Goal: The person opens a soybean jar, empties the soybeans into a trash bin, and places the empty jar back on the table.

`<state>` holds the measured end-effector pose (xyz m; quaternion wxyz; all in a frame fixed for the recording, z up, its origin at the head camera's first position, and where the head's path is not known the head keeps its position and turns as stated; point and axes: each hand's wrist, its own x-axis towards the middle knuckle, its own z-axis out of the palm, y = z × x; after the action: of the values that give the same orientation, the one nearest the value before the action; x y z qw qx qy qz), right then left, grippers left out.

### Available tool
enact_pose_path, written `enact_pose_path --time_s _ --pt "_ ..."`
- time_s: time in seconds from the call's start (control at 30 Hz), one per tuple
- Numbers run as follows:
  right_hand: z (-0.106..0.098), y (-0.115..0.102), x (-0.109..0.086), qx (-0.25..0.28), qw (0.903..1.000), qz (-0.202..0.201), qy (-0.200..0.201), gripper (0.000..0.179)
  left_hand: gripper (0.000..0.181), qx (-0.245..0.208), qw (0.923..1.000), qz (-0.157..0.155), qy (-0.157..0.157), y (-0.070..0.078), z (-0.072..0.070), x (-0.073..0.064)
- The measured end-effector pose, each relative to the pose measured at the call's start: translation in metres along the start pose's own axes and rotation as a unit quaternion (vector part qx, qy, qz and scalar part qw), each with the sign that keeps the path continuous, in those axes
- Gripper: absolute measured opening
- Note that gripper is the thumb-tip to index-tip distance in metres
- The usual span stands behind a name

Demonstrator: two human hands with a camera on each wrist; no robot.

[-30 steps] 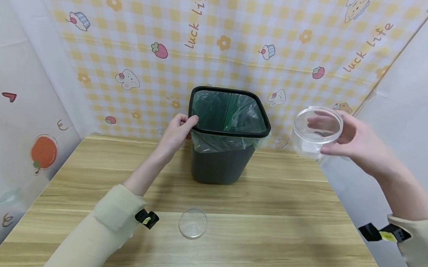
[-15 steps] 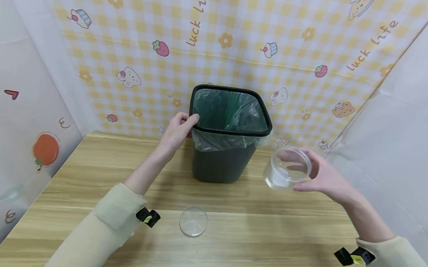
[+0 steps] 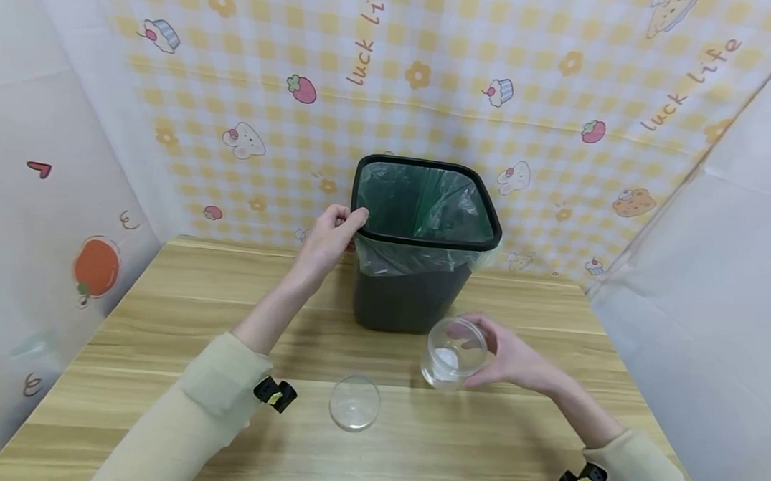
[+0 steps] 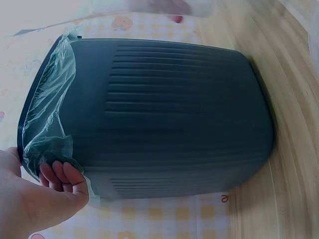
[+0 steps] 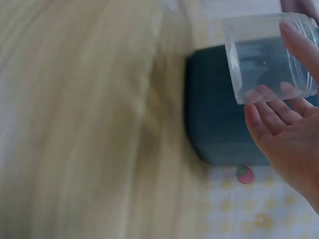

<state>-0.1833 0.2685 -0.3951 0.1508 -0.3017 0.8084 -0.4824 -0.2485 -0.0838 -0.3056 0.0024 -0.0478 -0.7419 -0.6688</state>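
A dark trash can [image 3: 409,292] lined with a thin green plastic bag [image 4: 52,107] stands at the back of the table. My left hand [image 3: 329,239] grips its rim at the near left corner, thumb on top and fingers curled beneath over the bag's edge. My right hand [image 3: 506,355] holds a clear plastic jar [image 5: 264,62] by its side, just in front of the can and tilted a little. The jar has no lid on and looks empty inside. A round clear lid [image 3: 355,404] lies flat on the table, to the left of the jar.
The wood-grain table [image 3: 182,310] meets a yellow checked cloth [image 3: 265,185] hanging behind the can. White sheets hang at the left and right sides, the left sheet [image 3: 56,248] with printed drawings.
My right hand has brought the jar down and left, from beyond the table's right edge to in front of the can. My left hand keeps its grip on the rim.
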Motion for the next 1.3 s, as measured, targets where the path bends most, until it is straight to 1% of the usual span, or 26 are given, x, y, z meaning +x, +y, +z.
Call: enact_pose_path --time_s 0.13,0.3,0.43,0.5,0.67,0.97,1.2,1.3 --pt "0.017 0.01 0.002 -0.016 0.9999 -0.001 -0.005 0.085 0.032 -0.006 1.0 0.002 -0.002 0.001 0.004 -0.001" --pt "0.036 0.02 0.005 -0.026 0.9994 0.002 -0.024 0.089 0.032 -0.001 1.0 0.003 0.001 0.001 0.007 -0.002" --pt "0.047 0.026 0.007 -0.036 0.9986 0.008 -0.038 0.091 0.032 0.004 1.0 0.006 0.002 0.001 0.007 -0.001" --pt "0.051 0.028 0.008 -0.031 0.9984 0.012 -0.045 0.09 0.032 0.003 1.0 0.009 0.002 0.0 0.007 -0.001" --pt "0.055 0.031 0.008 -0.016 0.9981 0.016 -0.058 0.089 0.033 -0.005 0.9999 0.014 0.003 0.001 0.007 0.0" --pt "0.056 0.037 0.01 -0.01 0.9981 0.022 -0.056 0.091 0.033 -0.007 0.9998 0.014 0.011 -0.001 0.008 0.002" --pt "0.058 0.04 0.009 -0.001 0.9984 0.015 -0.054 0.092 0.034 -0.007 0.9997 0.016 0.017 -0.003 0.005 -0.001" --pt "0.06 0.039 0.009 -0.003 0.9987 0.011 -0.05 0.093 0.037 0.0 0.9997 0.017 0.019 -0.004 0.003 -0.002"
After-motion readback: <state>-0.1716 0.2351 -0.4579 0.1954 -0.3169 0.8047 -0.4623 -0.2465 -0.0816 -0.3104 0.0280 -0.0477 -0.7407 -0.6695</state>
